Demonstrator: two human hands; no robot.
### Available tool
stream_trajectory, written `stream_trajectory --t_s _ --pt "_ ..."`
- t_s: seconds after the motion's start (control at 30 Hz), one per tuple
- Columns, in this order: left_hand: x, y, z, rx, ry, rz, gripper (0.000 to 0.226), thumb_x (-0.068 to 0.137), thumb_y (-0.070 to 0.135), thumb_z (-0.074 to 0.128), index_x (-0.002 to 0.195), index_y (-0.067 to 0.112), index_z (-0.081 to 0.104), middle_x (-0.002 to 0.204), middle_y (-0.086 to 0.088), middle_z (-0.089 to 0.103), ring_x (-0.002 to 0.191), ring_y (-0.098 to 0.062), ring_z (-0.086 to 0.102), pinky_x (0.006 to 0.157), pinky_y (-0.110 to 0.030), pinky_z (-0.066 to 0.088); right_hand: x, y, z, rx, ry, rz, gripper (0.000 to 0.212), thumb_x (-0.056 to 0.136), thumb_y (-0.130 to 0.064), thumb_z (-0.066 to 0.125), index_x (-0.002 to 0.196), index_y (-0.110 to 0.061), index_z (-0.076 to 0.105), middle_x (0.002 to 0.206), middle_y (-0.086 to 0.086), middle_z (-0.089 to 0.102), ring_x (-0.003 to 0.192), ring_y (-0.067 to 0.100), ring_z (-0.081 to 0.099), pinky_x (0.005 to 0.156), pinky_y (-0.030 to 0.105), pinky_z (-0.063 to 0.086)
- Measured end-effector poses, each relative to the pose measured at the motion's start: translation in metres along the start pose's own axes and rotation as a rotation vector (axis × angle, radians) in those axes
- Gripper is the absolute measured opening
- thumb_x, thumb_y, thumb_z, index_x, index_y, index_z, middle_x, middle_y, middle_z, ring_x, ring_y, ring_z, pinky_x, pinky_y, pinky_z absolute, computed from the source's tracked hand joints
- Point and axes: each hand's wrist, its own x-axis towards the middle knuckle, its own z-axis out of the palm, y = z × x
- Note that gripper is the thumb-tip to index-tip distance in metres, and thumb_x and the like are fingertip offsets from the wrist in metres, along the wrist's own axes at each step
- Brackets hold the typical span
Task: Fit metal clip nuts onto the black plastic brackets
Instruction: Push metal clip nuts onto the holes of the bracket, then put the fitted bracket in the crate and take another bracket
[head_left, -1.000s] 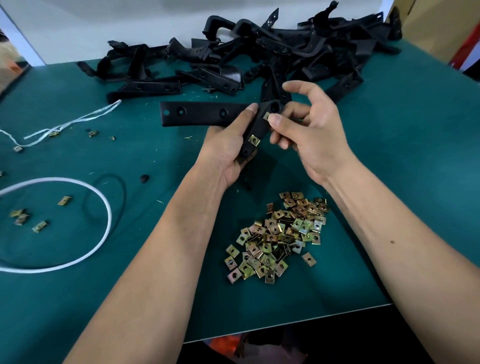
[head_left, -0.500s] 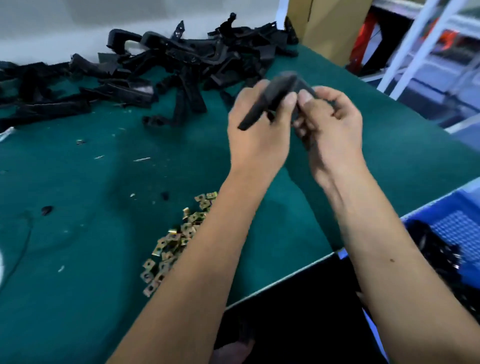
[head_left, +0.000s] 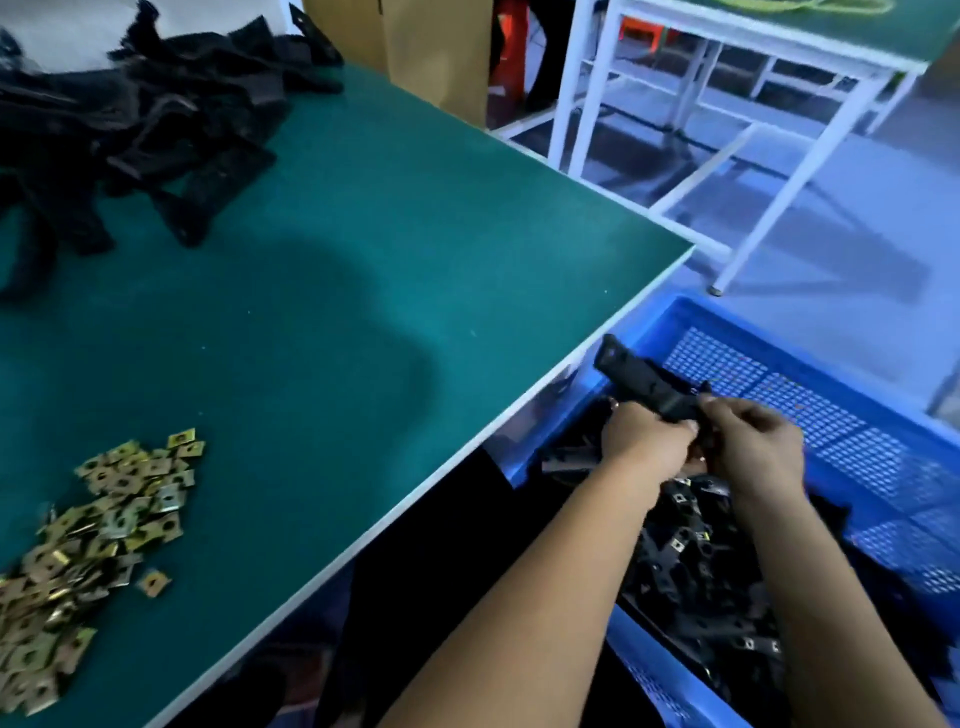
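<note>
A black bracket (head_left: 649, 387) was gripped by both the left hand (head_left: 644, 441) and the right hand (head_left: 753, 441) above the blue crate (head_left: 883, 415), where many brackets with nuts fitted were already heaped. A pile of bare brackets (head_left: 156, 130) and loose clip nuts (head_left: 98, 530) was left on the green table (head_left: 389, 260), so much work was judged to remain.

Bracket pile (head_left: 130, 119) blurred, cut off at left edge.

Teal green table (head_left: 363, 249), brass-yellow clip nuts (head_left: 98, 530), black brackets (head_left: 156, 130), blue perforated crate (head_left: 857, 415), white frame (head_left: 779, 171)
</note>
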Motion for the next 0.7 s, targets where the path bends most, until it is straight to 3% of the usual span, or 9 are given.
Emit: stream_trajectory --t_s 0.07,0.1,0.2,0.27,0.4,0.5,0.57,0.63,0.7 --pt "0.002 -0.025 0.004 0.039 -0.018 -0.137 0.035 0.093 0.021 0.073 0.120 0.001 0.065 0.126 -0.018 0.066 0.097 -0.031 0.070 0.079 -0.043 0.064 0.007 0.034 -0.006 -0.243 0.086 0.033 0.025 0.084 -0.032 0.081 0.089 -0.008 0.074 0.080 0.011 0.073 0.076 0.029 0.070 0.080 0.045 0.059" --pt "0.002 -0.034 0.001 0.200 -0.002 -0.136 0.036 0.094 0.029 0.071 0.120 0.004 0.065 0.125 -0.015 0.066 0.092 -0.028 0.069 0.078 -0.038 0.063 0.006 0.045 -0.006 -0.326 0.103 0.047 0.028 0.083 -0.037 0.082 0.089 -0.010 0.074 0.083 0.010 0.075 0.081 0.030 0.072 0.084 0.046 0.060" --pt "-0.005 -0.038 -0.010 0.838 0.030 0.093 0.034 0.093 0.037 0.067 0.111 0.008 0.067 0.114 -0.015 0.069 0.100 -0.034 0.068 0.081 -0.038 0.054 0.008 0.057 -0.007 -0.487 0.109 0.019 0.030 0.084 -0.042 0.080 0.094 -0.014 0.073 0.089 0.010 0.075 0.091 0.030 0.072 0.085 0.042 0.058" --pt "-0.016 -0.020 -0.017 0.971 0.052 0.240 0.021 0.091 0.029 0.069 0.101 0.010 0.068 0.105 -0.015 0.070 0.100 -0.037 0.068 0.080 -0.039 0.055 0.010 0.050 -0.005 -0.531 0.161 -0.028 0.030 0.086 -0.039 0.078 0.099 -0.011 0.076 0.092 0.013 0.076 0.094 0.032 0.071 0.083 0.037 0.055" --pt "-0.045 0.047 -0.037 0.730 0.192 0.631 0.006 0.091 0.017 0.065 0.088 0.014 0.070 0.093 -0.005 0.074 0.093 -0.028 0.069 0.083 -0.039 0.056 0.003 -0.008 0.015 -0.475 0.402 -0.312 0.024 0.091 -0.024 0.068 0.107 -0.007 0.072 0.109 0.023 0.066 0.105 0.037 0.059 0.093 0.037 0.043" --pt "-0.075 0.096 -0.070 0.454 0.352 0.856 0.009 0.087 0.011 0.068 0.081 0.017 0.071 0.081 0.005 0.074 0.078 -0.020 0.069 0.077 -0.036 0.056 -0.020 -0.074 0.051 -0.291 0.437 -0.639 0.020 0.088 -0.020 0.059 0.101 -0.008 0.070 0.098 0.017 0.065 0.092 0.033 0.060 0.086 0.038 0.043" --pt "-0.090 0.118 -0.111 0.325 0.498 0.923 0.012 0.085 0.010 0.068 0.077 0.019 0.070 0.076 0.009 0.072 0.077 -0.016 0.068 0.076 -0.035 0.056 -0.044 -0.116 0.089 -0.175 0.308 -0.775 0.017 0.088 -0.020 0.058 0.098 -0.012 0.069 0.089 0.006 0.065 0.078 0.020 0.059 0.077 0.028 0.047" --pt "-0.103 0.130 -0.161 0.287 0.676 0.915 0.014 0.084 0.012 0.067 0.074 0.021 0.068 0.076 0.011 0.071 0.080 -0.014 0.068 0.079 -0.033 0.055 -0.073 -0.151 0.137 -0.134 0.062 -0.846 0.013 0.089 -0.020 0.060 0.097 -0.014 0.069 0.084 -0.004 0.066 0.074 0.009 0.059 0.073 0.018 0.047" --pt "-0.113 0.132 -0.215 0.302 0.882 0.848 0.018 0.084 0.014 0.066 0.070 0.025 0.064 0.077 0.012 0.070 0.085 -0.016 0.069 0.082 -0.032 0.053 -0.105 -0.175 0.189 -0.243 -0.230 -0.866 0.006 0.089 -0.017 0.067 0.093 -0.015 0.071 0.083 -0.004 0.068 0.076 0.013 0.063 0.074 0.021 0.048"
